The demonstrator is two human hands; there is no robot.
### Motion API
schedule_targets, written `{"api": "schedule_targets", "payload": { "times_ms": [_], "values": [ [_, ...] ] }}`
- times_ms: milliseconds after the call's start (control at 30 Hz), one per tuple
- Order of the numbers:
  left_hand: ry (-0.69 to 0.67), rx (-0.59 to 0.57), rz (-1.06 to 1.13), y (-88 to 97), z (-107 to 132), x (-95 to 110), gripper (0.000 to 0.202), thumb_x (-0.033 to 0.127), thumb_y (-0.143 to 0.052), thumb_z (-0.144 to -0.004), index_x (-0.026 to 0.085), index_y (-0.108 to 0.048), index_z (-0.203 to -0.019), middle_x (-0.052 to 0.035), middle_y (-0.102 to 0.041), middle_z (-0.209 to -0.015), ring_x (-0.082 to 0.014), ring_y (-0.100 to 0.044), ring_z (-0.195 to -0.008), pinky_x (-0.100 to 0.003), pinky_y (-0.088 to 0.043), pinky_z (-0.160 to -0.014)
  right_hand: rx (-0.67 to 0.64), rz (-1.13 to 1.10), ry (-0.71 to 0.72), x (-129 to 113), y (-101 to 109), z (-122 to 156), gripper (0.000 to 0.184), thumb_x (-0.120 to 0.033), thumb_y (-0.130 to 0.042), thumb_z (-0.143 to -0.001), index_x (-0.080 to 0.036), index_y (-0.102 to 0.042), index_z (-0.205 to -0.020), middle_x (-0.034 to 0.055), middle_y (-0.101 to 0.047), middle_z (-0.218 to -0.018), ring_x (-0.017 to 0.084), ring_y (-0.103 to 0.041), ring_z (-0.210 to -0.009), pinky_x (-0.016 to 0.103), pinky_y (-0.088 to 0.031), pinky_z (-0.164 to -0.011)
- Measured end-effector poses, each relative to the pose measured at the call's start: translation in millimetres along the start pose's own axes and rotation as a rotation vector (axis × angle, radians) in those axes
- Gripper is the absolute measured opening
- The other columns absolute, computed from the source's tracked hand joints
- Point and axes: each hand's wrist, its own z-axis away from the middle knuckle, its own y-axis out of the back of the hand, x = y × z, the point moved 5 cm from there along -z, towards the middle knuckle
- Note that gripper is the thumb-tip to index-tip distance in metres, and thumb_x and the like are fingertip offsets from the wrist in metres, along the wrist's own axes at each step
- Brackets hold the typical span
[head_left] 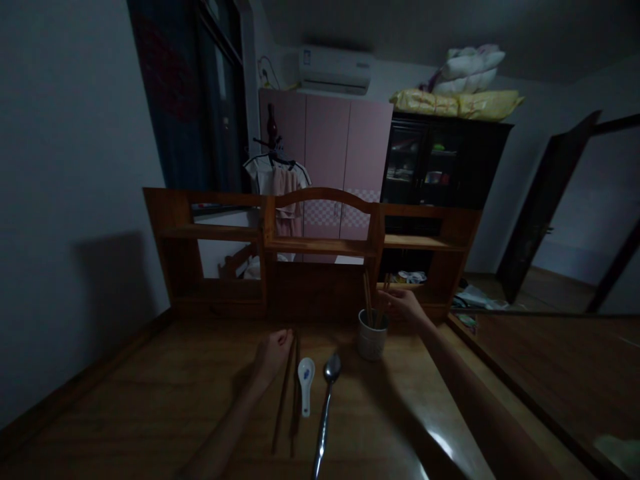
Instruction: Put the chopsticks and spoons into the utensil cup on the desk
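Note:
My left hand (270,353) rests on the desk with its fingers curled at the far end of a wooden chopstick (283,403). A second chopstick (295,420) lies beside it, slightly to the right. Further right are a white ceramic spoon (306,381) with a blue mark and a long-handled metal spoon (326,410). My right hand (405,305) is above the light-coloured cup (371,343), its fingers pinched on chopsticks (387,283) at the cup's right side. Other chopsticks (367,293) stand upright in the cup.
A wooden shelf unit (320,248) rises along the desk's back edge, close behind the cup. The wall (75,267) borders the desk on the left. A raised wooden edge (500,363) runs along the right. Pink wardrobes (327,143) stand further back.

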Motion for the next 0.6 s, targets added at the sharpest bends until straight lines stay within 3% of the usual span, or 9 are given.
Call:
{"api": "schedule_targets", "payload": {
  "times_ms": [233, 600],
  "values": [
    [-0.002, 0.001, -0.005, 2.2, 0.8, 5.0, 0.045, 0.048, -0.037, -0.088, 0.018, -0.046, -0.056, 0.0053, -0.035, -0.053, -0.0098, -0.038, -0.052, -0.022, -0.021, -0.052, -0.107, -0.082, 0.028, 7.8, -7.9, -11.1, 0.056, -0.064, -0.069, -0.065, -0.010, -0.072, -0.078, 0.0026, -0.063, -0.059, 0.014, -0.055, -0.052, 0.025, -0.042, -0.050],
    [-0.016, -0.005, 0.016, -0.5, 0.2, 1.8, 0.045, 0.048, -0.037, -0.087, 0.018, -0.046, -0.055, 0.0047, -0.039, -0.051, -0.0104, -0.040, -0.052, -0.022, -0.022, -0.052, -0.221, -0.124, 0.061, -6.0, -7.7, -5.5, 0.055, -0.063, -0.071, -0.064, -0.010, -0.072, -0.079, 0.0067, -0.068, -0.069, 0.018, -0.061, -0.061, 0.028, -0.047, -0.056]
  ]
}}
